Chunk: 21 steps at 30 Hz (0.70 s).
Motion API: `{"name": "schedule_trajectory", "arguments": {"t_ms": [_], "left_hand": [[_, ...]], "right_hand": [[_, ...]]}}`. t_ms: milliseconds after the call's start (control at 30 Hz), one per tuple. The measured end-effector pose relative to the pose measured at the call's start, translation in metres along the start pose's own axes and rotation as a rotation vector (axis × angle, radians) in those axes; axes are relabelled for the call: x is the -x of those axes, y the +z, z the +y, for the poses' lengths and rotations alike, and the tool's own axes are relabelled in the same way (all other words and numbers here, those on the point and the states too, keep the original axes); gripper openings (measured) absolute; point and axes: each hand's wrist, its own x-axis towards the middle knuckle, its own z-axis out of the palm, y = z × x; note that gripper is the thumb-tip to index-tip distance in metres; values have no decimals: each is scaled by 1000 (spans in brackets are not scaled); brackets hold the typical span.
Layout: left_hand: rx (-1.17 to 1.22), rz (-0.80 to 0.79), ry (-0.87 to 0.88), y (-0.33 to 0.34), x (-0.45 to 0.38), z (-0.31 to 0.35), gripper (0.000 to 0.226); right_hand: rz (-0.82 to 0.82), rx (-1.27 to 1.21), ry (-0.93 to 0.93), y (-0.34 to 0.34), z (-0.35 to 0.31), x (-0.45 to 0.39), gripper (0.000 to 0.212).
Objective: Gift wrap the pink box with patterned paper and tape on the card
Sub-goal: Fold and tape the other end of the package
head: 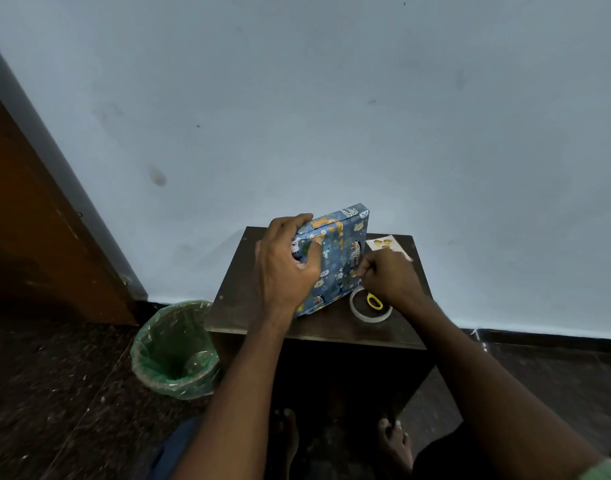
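Left hand (290, 268) is gripping the wrapped box (335, 261), tilted on edge; right hand (387, 277), curled, is pinching beside its lower-right edge, nearer the card (388, 247).

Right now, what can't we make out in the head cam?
- Pink box: fully covered by the patterned paper; colour not visible.
- Right hand: curled at the paper's edge; what its grip holds is too small to tell.
- Scissors: only a yellow handle shows, inside the tape roll.
- Card: print too small.
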Motion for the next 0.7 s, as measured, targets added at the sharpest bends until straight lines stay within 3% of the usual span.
{"name": "schedule_trajectory", "arguments": {"t_ms": [67,167,233,333,533,700], "left_hand": [[-26,26,0,6,0,5,35],[-17,60,-29,12,-2,6,33],[-3,64,-47,13,-3,4,33],[4,59,-57,11,-2,5,35],[-19,37,-57,7,-3,0,35],[-28,39,-37,5,-3,5,30]], "right_hand": [[-99,39,25,3,-4,4,8],[-212,212,42,12,-10,17,40],[-205,283,16,19,-12,26,36],[-106,268,27,17,-10,28,21],[150,147,108,-12,1,26,26],[364,-263,-191,-25,-4,33,18]]}}
